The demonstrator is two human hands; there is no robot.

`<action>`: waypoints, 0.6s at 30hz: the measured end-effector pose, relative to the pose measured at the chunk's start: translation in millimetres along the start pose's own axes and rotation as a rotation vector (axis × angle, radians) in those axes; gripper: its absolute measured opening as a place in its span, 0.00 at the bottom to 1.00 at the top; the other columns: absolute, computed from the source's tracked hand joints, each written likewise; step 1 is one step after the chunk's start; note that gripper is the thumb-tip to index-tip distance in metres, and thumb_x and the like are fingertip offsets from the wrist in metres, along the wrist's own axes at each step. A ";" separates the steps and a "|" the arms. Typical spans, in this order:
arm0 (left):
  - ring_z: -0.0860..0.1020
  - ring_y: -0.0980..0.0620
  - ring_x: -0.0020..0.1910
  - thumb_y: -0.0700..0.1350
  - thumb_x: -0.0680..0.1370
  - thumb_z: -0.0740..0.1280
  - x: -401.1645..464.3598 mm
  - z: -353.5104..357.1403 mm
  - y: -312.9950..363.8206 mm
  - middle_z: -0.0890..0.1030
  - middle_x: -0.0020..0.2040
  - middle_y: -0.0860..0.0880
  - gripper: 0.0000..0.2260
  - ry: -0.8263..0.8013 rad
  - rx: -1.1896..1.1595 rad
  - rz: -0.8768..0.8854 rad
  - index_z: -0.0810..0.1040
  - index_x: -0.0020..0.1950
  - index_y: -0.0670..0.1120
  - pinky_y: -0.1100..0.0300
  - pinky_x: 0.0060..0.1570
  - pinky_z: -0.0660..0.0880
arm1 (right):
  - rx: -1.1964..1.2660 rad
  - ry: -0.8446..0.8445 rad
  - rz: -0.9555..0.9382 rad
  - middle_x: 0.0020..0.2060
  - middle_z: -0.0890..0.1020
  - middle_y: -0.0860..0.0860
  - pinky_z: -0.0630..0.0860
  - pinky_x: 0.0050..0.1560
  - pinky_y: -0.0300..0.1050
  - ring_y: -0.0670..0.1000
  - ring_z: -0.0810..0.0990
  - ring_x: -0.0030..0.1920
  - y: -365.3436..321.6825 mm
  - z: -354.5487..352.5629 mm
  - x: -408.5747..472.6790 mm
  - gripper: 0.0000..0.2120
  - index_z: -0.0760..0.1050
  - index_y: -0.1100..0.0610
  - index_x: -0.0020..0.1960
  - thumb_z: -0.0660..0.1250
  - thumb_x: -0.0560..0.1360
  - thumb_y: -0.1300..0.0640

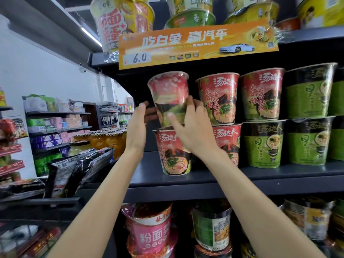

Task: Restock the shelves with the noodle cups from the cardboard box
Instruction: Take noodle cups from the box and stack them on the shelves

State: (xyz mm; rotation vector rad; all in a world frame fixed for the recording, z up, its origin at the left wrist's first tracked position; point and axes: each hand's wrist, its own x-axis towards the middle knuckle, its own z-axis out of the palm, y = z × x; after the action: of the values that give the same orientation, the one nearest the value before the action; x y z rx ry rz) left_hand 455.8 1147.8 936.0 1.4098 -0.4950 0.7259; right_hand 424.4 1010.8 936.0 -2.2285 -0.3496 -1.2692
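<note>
Shelf [186,180] held two tiers of cups, red stacks left, green right. Both hands steadied a red cup [170,97] on top of the lower cup [174,151] at the row's left end, likely squaring it with its neighbours. Right hand [191,127] wrapped its base, fingers grasping; left hand [136,127] flat beside it, fingers released, tips hidden behind. Cup blurred. Box out of frame.

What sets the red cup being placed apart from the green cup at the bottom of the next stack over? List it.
The red cup sits tilted on top of another cup, both hands on it; the green cup stands upright on the shelf, untouched. The red cup's print is blurred and turned away; the green cup's label faces front. Both are tapered noodle cups, seemingly similar in size.
</note>
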 end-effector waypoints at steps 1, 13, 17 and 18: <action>0.79 0.57 0.50 0.49 0.82 0.56 0.5 -1.6 -1.3 0.82 0.54 0.50 0.14 0.020 -0.011 0.013 0.76 0.62 0.48 0.62 0.53 0.72 | 0.019 -0.033 0.024 0.69 0.63 0.59 0.64 0.65 0.51 0.58 0.66 0.67 2.3 -1.8 4.1 0.35 0.56 0.63 0.75 0.57 0.78 0.40; 0.79 0.50 0.56 0.44 0.77 0.67 17.8 -3.8 -1.2 0.80 0.55 0.50 0.16 -0.125 -0.041 -0.032 0.73 0.64 0.53 0.55 0.56 0.75 | 0.217 -0.043 0.046 0.61 0.73 0.60 0.74 0.53 0.53 0.61 0.78 0.53 6.3 10.7 12.7 0.34 0.44 0.56 0.78 0.60 0.79 0.52; 0.78 0.53 0.55 0.40 0.76 0.69 13.6 -7.6 -6.5 0.79 0.55 0.51 0.20 -0.107 0.047 0.068 0.71 0.66 0.52 0.58 0.52 0.77 | 0.203 -0.061 0.046 0.67 0.69 0.60 0.72 0.55 0.52 0.61 0.75 0.59 9.8 11.5 15.6 0.35 0.45 0.56 0.78 0.60 0.79 0.46; 0.78 0.54 0.55 0.40 0.76 0.69 12.6 -7.2 -7.2 0.79 0.55 0.52 0.21 -0.100 0.059 0.074 0.70 0.67 0.51 0.60 0.50 0.77 | 0.165 -0.067 0.044 0.67 0.68 0.60 0.72 0.56 0.52 0.61 0.74 0.61 10.3 11.6 16.2 0.38 0.45 0.56 0.78 0.61 0.78 0.43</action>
State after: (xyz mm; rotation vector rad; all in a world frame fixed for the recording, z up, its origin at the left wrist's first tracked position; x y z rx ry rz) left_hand 468.9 1156.9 938.9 1.4945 -0.6107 0.7364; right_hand 445.9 1008.4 941.7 -2.1300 -0.4129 -1.1040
